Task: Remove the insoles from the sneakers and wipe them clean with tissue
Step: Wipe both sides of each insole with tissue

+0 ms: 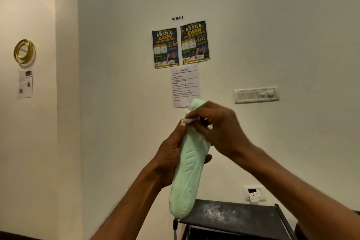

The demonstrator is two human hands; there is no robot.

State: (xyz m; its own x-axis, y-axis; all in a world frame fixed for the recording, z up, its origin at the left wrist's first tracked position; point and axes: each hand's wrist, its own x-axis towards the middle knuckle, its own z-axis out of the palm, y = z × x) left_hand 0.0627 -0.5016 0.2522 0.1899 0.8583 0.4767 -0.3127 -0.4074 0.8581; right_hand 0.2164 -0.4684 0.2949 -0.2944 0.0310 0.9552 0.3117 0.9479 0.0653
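Note:
A pale green insole (187,177) is held upright in front of the wall, heel end down, with its ribbed underside facing me. My left hand (171,154) grips it around the middle from the left, thumb on its right edge. My right hand (214,124) is curled over the upper part of the insole and pinches a small white tissue (188,120) against it. The toe tip of the insole sticks out above my right hand. No sneakers are in view.
A black shelf top (243,214) with white smudges stands below the insole at the lower right. On the wall behind are two posters (180,45), a printed sheet (185,87), a switch panel (256,94) and a socket (254,193).

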